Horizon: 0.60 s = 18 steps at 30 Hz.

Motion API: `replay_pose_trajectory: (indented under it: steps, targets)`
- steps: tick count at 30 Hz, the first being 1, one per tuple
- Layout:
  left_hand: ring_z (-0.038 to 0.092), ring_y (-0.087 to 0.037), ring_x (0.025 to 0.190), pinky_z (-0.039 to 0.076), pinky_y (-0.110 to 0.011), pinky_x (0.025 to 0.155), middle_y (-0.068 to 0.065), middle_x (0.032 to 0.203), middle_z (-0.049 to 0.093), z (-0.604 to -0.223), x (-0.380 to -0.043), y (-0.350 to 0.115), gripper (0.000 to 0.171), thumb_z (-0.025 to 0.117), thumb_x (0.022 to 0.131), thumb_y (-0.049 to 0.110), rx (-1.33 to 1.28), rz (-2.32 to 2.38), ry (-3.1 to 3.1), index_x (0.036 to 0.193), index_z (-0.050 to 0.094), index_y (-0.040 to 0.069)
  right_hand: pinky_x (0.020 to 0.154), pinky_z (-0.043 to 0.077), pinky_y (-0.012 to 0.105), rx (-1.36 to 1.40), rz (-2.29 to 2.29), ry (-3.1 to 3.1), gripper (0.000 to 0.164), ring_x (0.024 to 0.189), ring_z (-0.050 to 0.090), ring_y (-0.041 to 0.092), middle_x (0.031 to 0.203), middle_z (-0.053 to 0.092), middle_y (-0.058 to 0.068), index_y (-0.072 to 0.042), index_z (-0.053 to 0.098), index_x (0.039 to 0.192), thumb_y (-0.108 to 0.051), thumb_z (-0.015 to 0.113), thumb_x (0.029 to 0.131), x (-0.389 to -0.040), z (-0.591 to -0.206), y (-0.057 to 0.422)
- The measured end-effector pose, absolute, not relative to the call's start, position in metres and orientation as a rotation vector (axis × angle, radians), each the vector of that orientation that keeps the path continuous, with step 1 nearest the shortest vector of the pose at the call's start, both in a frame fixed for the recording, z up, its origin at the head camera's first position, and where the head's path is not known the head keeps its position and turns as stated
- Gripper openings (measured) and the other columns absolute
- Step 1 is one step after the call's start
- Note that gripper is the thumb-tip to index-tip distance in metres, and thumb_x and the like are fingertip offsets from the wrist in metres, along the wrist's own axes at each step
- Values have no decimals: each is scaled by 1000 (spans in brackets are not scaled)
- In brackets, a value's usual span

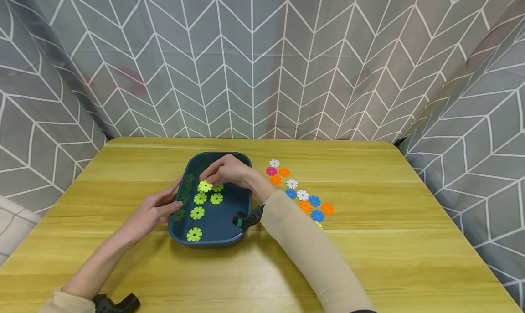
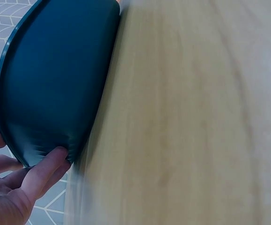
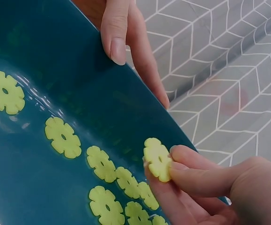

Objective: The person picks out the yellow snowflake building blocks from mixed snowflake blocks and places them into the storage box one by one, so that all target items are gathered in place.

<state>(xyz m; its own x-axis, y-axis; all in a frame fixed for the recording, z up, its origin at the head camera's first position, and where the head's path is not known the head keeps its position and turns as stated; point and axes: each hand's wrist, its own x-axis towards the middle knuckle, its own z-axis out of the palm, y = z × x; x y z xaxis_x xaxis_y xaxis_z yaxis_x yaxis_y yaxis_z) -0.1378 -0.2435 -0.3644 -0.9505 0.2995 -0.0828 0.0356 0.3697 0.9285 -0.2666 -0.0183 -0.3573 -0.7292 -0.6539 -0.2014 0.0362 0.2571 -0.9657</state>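
Observation:
A dark blue-green plastic bin (image 1: 221, 233) stands on the table, with several yellow-green notched discs (image 1: 194, 234) lying flat on its floor. My left hand (image 1: 157, 207) holds the bin's left side; the thumb hooks over the rim and the fingers lie along the outer wall, also visible in the left wrist view. Inside the bin, my right hand (image 1: 229, 169) pinches one yellow-green notched disc (image 3: 157, 159) between thumb and fingers. That disc is raised above the others and tilted. Part of the bin's right side is hidden behind my right forearm.
Right of the bin, several white, orange, blue and pink discs (image 1: 302, 195) lie scattered on the wooden table (image 1: 402, 240), some behind my right sleeve. A grey patterned curtain (image 1: 266, 62) hangs along the back and sides of the table.

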Motion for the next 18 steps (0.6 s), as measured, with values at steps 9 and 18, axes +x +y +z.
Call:
replay_pose_trajectory:
  steps: [9,18]
  targets:
    - [57,-44,124,59,-37,86,-37,152,34,-363,-138,-244,66,48,106,19,318,1609,2393,161,12,10,83,60,33,-644,-1418,1899,26,92,74,19,104,77,13,1,71,118,-2,68,92,-266,-356,-18]
    - [56,-44,124,59,-37,86,-36,152,35,-365,-138,-245,66,48,106,19,322,1607,2396,161,13,10,82,60,35,-660,-1320,1836,31,90,75,23,95,78,12,0,70,120,1,71,89,-264,-357,-20]
